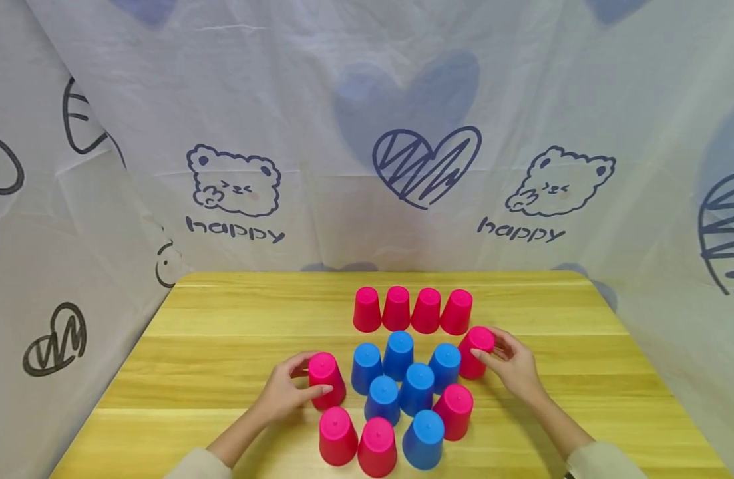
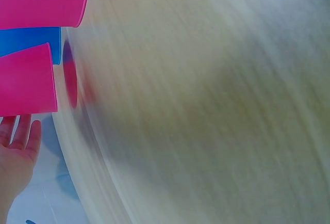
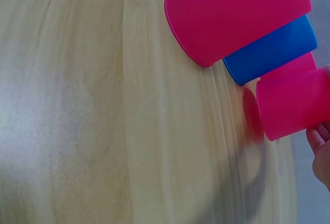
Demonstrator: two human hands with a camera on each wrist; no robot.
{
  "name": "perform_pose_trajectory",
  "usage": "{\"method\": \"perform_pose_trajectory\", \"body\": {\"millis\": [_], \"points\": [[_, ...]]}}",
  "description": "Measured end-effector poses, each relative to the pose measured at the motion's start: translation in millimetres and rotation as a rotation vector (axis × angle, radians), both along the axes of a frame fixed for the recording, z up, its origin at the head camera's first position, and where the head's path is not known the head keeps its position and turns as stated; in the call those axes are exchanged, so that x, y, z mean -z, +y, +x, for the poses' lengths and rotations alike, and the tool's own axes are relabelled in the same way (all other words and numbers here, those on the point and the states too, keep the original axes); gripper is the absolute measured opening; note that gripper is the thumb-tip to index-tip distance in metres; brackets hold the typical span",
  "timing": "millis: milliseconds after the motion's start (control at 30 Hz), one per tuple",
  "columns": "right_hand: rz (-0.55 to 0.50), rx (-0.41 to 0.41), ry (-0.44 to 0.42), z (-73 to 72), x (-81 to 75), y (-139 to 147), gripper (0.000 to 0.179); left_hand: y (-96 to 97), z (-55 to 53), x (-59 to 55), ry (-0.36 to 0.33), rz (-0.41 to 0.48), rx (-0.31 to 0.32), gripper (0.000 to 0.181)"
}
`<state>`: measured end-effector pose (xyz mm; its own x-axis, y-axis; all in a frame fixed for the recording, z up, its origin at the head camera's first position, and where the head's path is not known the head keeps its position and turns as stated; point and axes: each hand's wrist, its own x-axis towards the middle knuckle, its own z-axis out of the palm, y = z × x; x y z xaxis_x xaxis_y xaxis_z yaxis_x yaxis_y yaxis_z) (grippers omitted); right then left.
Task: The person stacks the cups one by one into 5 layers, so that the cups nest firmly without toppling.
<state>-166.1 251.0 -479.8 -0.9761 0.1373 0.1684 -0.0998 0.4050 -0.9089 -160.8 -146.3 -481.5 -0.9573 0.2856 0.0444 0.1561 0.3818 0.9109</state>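
My left hand grips an upside-down pink cup at the left of the group, thumb on its near side and fingers behind. In the left wrist view that cup has its rim apart from its reddish reflection on the wood. On the other side, my right hand pinches another upside-down pink cup between thumb and fingers. The right wrist view likewise shows a gap between this cup and its reflection. Between the hands stand several upside-down blue cups, the nearest pair just inside each held cup.
Several pink cups form a row at the back. Toward the front stand two pink cups, a blue cup and another pink cup. The wooden table ends at a patterned cloth.
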Motion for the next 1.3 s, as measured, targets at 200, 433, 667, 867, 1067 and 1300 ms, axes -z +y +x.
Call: {"method": "perform_pose_trajectory", "body": {"millis": [200,433,667,867,1067,1300], "points": [[-0.011,0.003,-0.006,-3.8,-2.2,-2,0.049,-0.9,-2.4,-0.9,0.008,0.014,-0.025,0.051],[-0.016,0.029,0.025,-9.6,-0.6,-2,0.046,-1.6,-2.3,-2.6,0.014,0.033,-0.05,0.051],[-0.013,0.044,0.033,-14.4,0.7,0,0.047,-3.2,-5.1,-6.0,0.026,0.013,-0.074,0.05],[-0.026,0.058,0.003,-20.3,-0.3,5,0.047,-3.8,-8.5,-11.1,0.071,-0.004,-0.076,0.05],[-0.018,0.047,-0.023,-26.5,-0.8,10,0.049,-5.7,-13.0,-15.0,0.105,-0.007,-0.071,0.051],[0.006,0.093,0.009,-29.8,-0.1,12,0.048,-5.1,-15.7,-18.0,0.112,-0.014,-0.075,0.052]]}}
